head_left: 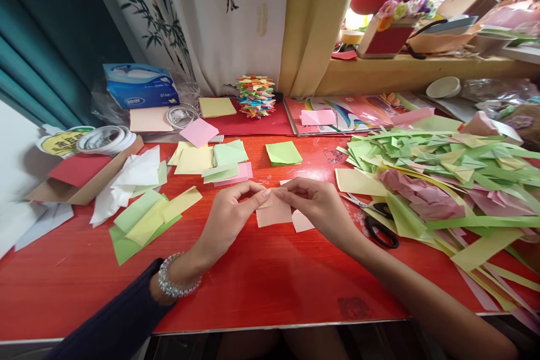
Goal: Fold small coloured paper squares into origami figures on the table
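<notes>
Both hands meet at the middle of the red table [253, 281]. My left hand [230, 214], with a beaded bracelet at its wrist, pinches the left side of a small piece of light paper [267, 200]. The right side of that paper is between the thumb and fingers of my right hand [318, 202]. Right beneath the fingertips lies a pink paper square [274, 215], and another pale pink sheet [302, 221] sits beside it, partly under my right hand. The fingers cover much of the small piece, so its folds are hard to make out.
Black-handled scissors [381, 230] lie right of my right hand, beside a large heap of green folded paper [439, 152]. Green squares [283, 153] and yellow squares [194, 160] lie beyond the hands. A colourful paper stack [256, 97], tissue pack [141, 87] and cardboard tray [84, 185] stand farther back.
</notes>
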`<action>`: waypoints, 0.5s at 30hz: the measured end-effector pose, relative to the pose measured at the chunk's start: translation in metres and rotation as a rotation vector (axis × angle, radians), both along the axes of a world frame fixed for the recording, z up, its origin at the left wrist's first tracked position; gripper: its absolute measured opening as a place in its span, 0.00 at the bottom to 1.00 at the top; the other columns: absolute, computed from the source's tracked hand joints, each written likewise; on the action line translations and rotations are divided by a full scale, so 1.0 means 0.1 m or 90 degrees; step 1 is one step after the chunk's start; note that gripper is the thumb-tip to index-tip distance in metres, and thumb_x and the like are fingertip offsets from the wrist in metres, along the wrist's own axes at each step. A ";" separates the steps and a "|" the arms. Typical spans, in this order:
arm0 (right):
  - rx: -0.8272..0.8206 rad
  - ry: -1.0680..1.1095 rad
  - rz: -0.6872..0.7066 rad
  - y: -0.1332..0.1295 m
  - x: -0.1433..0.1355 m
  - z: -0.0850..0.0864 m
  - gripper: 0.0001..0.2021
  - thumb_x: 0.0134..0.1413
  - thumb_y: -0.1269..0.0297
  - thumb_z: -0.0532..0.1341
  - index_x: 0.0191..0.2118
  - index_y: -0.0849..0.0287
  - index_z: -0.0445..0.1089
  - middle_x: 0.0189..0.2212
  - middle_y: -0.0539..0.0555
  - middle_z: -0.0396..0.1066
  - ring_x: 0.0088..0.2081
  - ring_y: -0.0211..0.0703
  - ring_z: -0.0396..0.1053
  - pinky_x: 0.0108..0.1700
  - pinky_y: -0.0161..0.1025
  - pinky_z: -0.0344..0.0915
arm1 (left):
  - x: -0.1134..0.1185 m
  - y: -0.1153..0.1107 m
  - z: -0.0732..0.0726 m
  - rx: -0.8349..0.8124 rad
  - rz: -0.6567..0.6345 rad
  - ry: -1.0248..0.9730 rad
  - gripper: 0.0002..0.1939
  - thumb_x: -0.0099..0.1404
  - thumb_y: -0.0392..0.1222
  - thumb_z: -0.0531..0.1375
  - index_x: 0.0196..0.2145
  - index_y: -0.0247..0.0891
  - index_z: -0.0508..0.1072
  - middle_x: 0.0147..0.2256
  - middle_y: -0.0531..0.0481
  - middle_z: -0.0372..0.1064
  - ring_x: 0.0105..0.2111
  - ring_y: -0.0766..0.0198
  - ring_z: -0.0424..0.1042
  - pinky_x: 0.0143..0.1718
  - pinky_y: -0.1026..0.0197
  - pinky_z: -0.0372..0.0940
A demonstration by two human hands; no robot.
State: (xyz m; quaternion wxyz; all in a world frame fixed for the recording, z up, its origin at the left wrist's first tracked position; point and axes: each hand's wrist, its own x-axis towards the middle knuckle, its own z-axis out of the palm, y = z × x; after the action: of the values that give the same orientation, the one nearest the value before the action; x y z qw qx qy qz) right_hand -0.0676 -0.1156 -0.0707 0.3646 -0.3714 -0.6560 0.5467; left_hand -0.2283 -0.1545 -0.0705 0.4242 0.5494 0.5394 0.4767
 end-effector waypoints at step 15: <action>0.450 -0.128 -0.076 -0.05 0.05 -0.02 0.10 0.55 0.70 0.56 0.39 0.57 0.73 0.39 0.52 0.74 0.39 0.39 0.72 0.41 0.36 0.68 | -0.02 0.01 0.03 -0.059 -0.018 -0.144 0.11 0.59 0.44 0.59 0.35 0.35 0.75 0.31 0.48 0.72 0.33 0.64 0.68 0.35 0.63 0.65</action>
State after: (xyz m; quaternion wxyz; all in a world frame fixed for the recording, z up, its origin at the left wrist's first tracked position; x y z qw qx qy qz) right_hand -0.0630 -0.1202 -0.0730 0.4355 -0.3119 -0.8140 0.2246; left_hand -0.2298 -0.1533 -0.0676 0.5141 0.4790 0.5019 0.5043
